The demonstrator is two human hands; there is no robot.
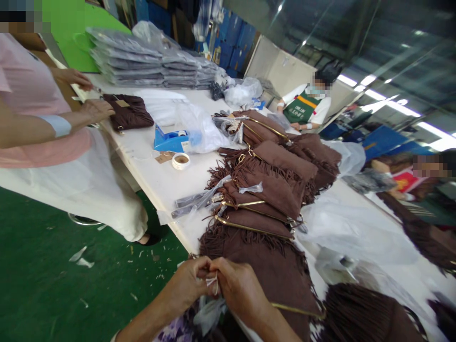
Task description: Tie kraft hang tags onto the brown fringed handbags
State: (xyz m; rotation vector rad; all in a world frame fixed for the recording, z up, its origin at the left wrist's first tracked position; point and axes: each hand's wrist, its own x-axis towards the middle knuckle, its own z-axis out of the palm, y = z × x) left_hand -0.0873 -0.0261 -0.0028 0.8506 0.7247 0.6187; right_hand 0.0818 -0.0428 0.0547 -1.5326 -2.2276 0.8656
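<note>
My left hand (190, 281) and my right hand (239, 285) meet at the table's near edge, fingertips pinched together. Between them is a thin white string (213, 279), looped over the fingers; its ends are partly hidden. Just below my hands hangs some crumpled clear plastic (208, 316). Beyond my fingers lies a brown fringed handbag (249, 256) with a gold-coloured frame edge. Several more brown fringed bags (281, 164) are piled in a row behind it, some with plastic-wrapped straps (192, 203) sticking out to the left.
A blue tape dispenser (171, 141) and a tape roll (181, 161) sit on the white table (149, 178). At left, a co-worker (39, 109) handles a small brown bag (130, 112). Stacked plastic-packed goods (142, 61) stand behind. Another co-worker (302, 107) is across the table. Clear plastic (349, 228) lies right.
</note>
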